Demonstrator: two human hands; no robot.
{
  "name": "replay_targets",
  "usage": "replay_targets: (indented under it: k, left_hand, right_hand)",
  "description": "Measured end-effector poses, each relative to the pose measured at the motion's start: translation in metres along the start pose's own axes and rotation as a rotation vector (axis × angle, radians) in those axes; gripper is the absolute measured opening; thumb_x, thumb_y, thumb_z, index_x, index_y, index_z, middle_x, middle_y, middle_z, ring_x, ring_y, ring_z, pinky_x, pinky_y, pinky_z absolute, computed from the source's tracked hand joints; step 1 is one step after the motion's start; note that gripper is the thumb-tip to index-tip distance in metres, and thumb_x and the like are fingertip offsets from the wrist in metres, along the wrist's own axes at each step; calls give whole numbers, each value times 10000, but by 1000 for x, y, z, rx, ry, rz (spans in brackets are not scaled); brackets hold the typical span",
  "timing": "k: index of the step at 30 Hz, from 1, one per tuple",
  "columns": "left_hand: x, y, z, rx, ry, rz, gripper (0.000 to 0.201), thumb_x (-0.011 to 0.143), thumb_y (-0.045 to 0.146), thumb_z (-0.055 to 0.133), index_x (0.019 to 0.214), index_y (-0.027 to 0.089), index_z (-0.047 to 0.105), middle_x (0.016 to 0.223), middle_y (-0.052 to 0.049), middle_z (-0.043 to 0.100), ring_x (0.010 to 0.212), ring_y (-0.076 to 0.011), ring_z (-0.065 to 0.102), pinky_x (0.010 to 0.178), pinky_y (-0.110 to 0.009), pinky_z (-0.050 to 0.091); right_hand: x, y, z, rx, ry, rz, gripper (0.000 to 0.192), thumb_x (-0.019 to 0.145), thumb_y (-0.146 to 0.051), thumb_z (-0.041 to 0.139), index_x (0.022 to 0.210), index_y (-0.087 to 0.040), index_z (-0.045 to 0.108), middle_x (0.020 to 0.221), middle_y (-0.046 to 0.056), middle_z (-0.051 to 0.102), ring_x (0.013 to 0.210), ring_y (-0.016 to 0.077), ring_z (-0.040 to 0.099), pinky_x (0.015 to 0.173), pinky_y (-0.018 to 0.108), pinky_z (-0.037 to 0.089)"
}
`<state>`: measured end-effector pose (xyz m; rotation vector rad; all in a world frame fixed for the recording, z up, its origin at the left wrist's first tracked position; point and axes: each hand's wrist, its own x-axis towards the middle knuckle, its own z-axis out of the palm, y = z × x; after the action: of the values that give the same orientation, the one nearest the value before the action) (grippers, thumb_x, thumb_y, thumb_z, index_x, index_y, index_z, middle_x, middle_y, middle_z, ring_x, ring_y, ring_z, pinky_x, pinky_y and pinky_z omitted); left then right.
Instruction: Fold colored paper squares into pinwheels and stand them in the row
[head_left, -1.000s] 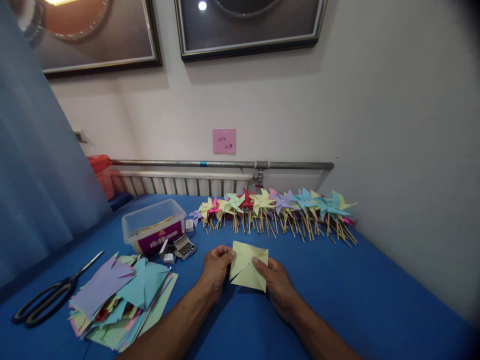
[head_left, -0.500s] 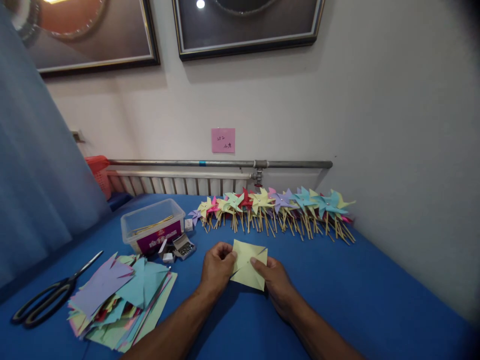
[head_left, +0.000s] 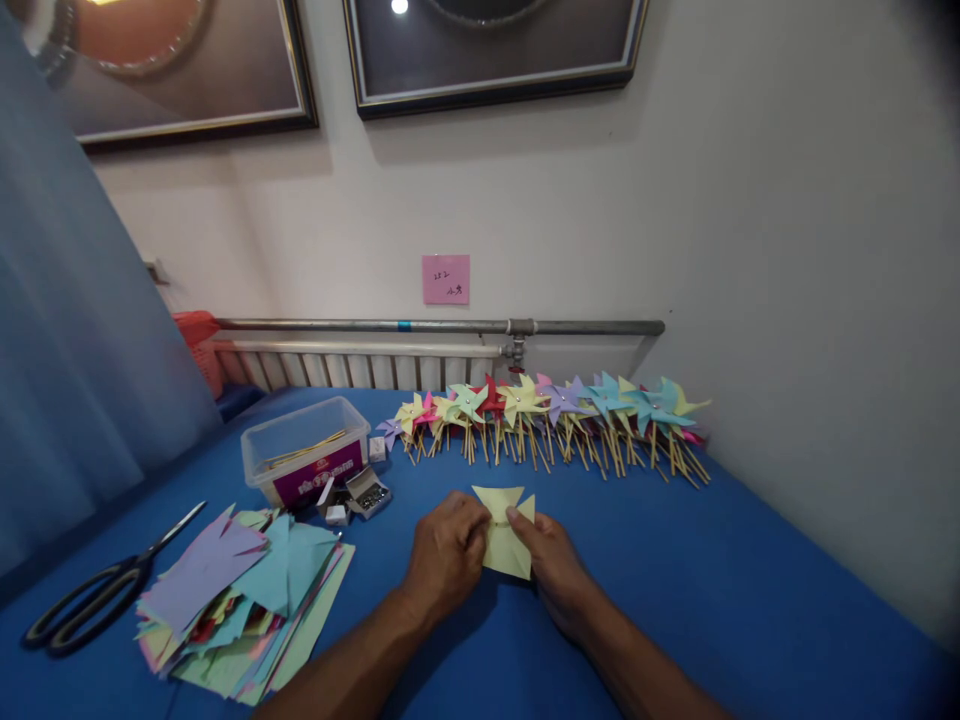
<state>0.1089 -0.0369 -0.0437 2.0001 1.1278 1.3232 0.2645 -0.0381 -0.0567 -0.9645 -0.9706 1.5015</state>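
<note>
A pale yellow paper square point(head_left: 504, 530) with cut corners sits between both my hands just above the blue table point(head_left: 712, 580). My left hand point(head_left: 448, 555) pinches its left side, fingers pressing toward the centre. My right hand point(head_left: 551, 560) holds its right side, with thumb and forefinger meeting near the middle. Flaps of the paper are folded inward, and its lower edge is hidden behind my fingers.
A stack of cut coloured paper point(head_left: 240, 600) lies at the left, with black scissors point(head_left: 97, 600) further left. A clear plastic box point(head_left: 306, 460) of sticks and small pin boxes point(head_left: 360, 497) stand behind it. Finished pinwheels point(head_left: 547, 415) line the wall.
My hands have drawn closer together and the paper's corners have been folded in toward the centre, so the sheet looks narrower than before.
</note>
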Motion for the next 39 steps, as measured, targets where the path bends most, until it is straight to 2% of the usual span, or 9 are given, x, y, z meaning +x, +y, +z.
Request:
replay_targets:
  k: [4,9,17,19,22,24,26,31,39]
  left_hand:
    - [-1,-2,1,53,-31,62,263,787,57,517,818,225,718,891,-85,679,845,-207,606,780,-307,442]
    - [1,-3,2,60,-20,50,241,826,91,504,789,223,703,893,-86,670,872,-208,611,791,-310,444]
    - [0,3,0,76,-17,56,212,781,70,555,817,216,704,927,-81,685,858,-206,613,782,-305,439]
    - [1,4,0,40,21,-27,153,764,110,606,827,210,703,881,-63,680,809,-193,606,745,-293,431]
    - [5,1,2,-99,74,-271,67,749,207,657,803,192,694,750,-29,653,672,-161,564,636,-267,405]
    - [8,-4,5,-245,68,-427,86,712,258,690,740,178,673,662,-7,620,602,-143,526,584,-255,383]
    - [9,-8,8,-377,46,-521,157,651,292,733,657,174,630,584,16,571,548,-124,481,544,-245,354]
    - [10,-13,12,-506,13,-619,300,561,358,773,549,188,526,474,53,485,452,-85,384,472,-233,274]
    - [11,-14,13,-537,17,-692,303,525,365,759,561,187,516,459,51,497,431,-86,400,465,-234,299]
  right_hand:
    - [0,-1,0,15,-4,-1,520,754,-631,733,913,-136,738,768,93,776,752,275,733,678,352,551]
    - [-1,-2,-1,23,-40,-9,460,704,-515,820,963,-144,737,816,85,784,731,255,726,676,333,538]
    - [2,6,-2,-3,57,-49,421,661,-423,844,972,-157,745,789,69,785,687,248,721,634,318,529]
    - [5,9,-4,-15,71,-53,441,656,-429,842,988,-156,741,782,67,783,688,256,721,636,329,534]
    - [10,14,-9,-69,88,-63,472,663,-452,835,1019,-158,736,772,64,781,707,269,722,654,350,543]
    - [13,17,-12,-116,87,-76,480,667,-464,832,1026,-159,738,774,65,781,727,276,722,661,356,545]
    - [14,18,-13,-159,81,-85,480,666,-476,830,1014,-156,744,776,68,781,726,275,719,653,351,542]
    - [10,16,-10,-173,42,-58,525,634,-510,843,998,-145,746,785,76,781,698,264,714,646,344,541]
    - [3,11,-4,-115,-3,-41,502,665,-519,834,990,-150,732,793,71,778,676,244,713,637,325,530]
